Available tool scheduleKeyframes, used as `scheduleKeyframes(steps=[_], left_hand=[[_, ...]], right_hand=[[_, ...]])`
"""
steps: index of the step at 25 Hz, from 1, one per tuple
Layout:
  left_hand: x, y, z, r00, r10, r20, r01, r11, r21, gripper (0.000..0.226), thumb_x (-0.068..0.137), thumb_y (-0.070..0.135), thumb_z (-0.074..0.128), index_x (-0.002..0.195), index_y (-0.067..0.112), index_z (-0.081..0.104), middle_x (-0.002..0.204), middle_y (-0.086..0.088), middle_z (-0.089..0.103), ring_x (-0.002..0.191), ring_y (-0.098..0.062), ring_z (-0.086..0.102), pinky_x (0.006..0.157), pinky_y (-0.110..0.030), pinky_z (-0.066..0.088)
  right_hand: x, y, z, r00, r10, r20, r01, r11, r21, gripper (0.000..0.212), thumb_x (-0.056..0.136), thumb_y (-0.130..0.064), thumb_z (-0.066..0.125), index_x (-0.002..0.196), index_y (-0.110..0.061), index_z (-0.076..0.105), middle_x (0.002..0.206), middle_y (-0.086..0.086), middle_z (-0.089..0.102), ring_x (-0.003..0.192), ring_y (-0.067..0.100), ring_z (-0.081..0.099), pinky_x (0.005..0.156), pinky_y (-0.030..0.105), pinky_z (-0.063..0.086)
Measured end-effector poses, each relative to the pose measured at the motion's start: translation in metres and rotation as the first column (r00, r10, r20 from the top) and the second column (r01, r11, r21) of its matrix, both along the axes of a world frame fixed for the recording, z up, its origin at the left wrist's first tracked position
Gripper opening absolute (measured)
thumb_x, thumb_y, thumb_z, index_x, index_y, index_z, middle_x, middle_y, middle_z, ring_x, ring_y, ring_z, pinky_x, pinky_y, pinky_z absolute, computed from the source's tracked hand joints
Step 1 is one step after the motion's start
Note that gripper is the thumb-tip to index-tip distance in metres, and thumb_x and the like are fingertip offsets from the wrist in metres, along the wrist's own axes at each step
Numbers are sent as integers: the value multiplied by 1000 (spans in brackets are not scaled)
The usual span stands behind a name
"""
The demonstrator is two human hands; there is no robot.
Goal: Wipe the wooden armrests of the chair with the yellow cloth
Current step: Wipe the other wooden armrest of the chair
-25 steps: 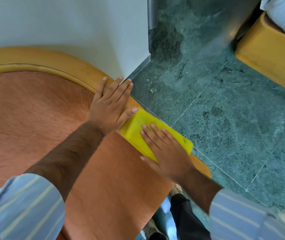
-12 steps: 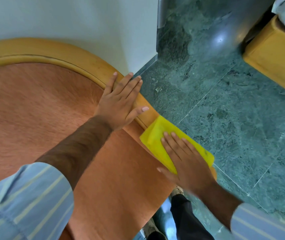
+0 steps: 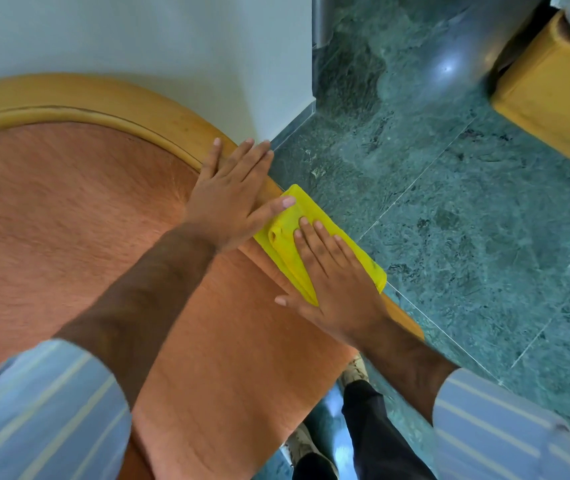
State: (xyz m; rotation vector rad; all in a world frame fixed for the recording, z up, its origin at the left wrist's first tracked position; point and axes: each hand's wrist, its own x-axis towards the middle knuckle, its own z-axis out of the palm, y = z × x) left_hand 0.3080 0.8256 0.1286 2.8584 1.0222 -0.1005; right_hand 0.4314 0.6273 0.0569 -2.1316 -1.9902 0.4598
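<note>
The chair's curved wooden armrest (image 3: 159, 112) runs from the upper left down to the right around an orange upholstered seat (image 3: 62, 209). A folded yellow cloth (image 3: 342, 251) lies on the armrest's right stretch. My right hand (image 3: 332, 285) presses flat on the cloth, fingers together and pointing up-left. Just up the rail, my left hand (image 3: 231, 199) rests flat on the armrest, its thumb touching the cloth's upper end. The wood under both hands is hidden.
A white wall (image 3: 138, 39) stands right behind the chair and ends at a corner. Green marble floor (image 3: 467, 220) spreads to the right. A yellow wooden bed frame (image 3: 550, 102) sits at the upper right. My shoes and dark trousers (image 3: 356, 410) show below the seat.
My right hand has slid the cloth back up the armrest, from its lower end until it meets my left thumb. My left hand stays flat on the rail.
</note>
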Motion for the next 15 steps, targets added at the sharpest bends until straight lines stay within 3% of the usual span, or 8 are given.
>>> scheduleKeyframes(steps=[2,4,5,7,8,10,13,15], left_hand=[[7,-26,6,948,241,208,-217,967,-134,83,95,68,48,153,10,44,165,-10,37,156,-28,28,128,-46,23],[10,-56,6,834,463,301,-422,886,-194,76,88,63,66,141,11,55,151,-14,48,141,-33,43,118,-46,39],[10,-68,4,784,553,282,-499,832,-245,73,84,60,72,135,10,57,143,-14,52,133,-34,48,111,-48,43],[10,-83,-3,694,682,231,-583,720,-376,66,80,53,80,123,9,56,127,-14,58,118,-34,56,99,-48,49],[9,-87,-6,641,734,226,-602,663,-446,62,79,50,83,118,9,55,118,-12,63,111,-32,60,92,-46,52],[9,-89,-12,490,834,253,-616,537,-577,54,76,44,87,108,14,56,99,-3,69,92,-25,67,81,-40,56],[7,-87,-17,300,916,268,-575,397,-715,41,71,34,92,98,23,63,78,11,63,73,-5,64,79,-38,60],[-1,-83,-19,231,945,233,-478,318,-819,31,72,29,89,95,20,70,82,-3,68,84,-25,72,83,-47,63]], right_hand=[[3,-3,10,986,-51,-156,60,997,53,90,99,-74,31,165,-14,16,176,5,10,164,20,4,134,44,12],[19,-5,18,940,-199,-275,227,971,72,79,103,-67,34,163,-16,22,175,6,18,163,22,11,132,42,13],[32,-4,21,885,-327,-331,343,939,-9,76,104,-63,41,162,-18,25,173,6,24,161,24,18,131,44,19],[63,-2,26,703,-583,-408,474,811,-343,73,99,-57,61,157,-19,39,163,7,45,150,26,42,121,45,38],[76,0,28,596,-668,-446,449,737,-505,68,94,-53,70,150,-18,51,152,7,58,138,24,56,110,40,47],[94,1,26,440,-724,-531,316,679,-663,45,88,-42,80,123,-15,73,128,5,75,110,15,72,84,27,53],[101,2,27,382,-722,-577,268,684,-678,33,83,-28,86,107,-7,79,108,8,82,101,19,77,75,24,54],[99,9,33,369,-697,-615,300,716,-630,26,83,-26,85,101,-8,79,101,6,84,94,15,78,75,26,55]])
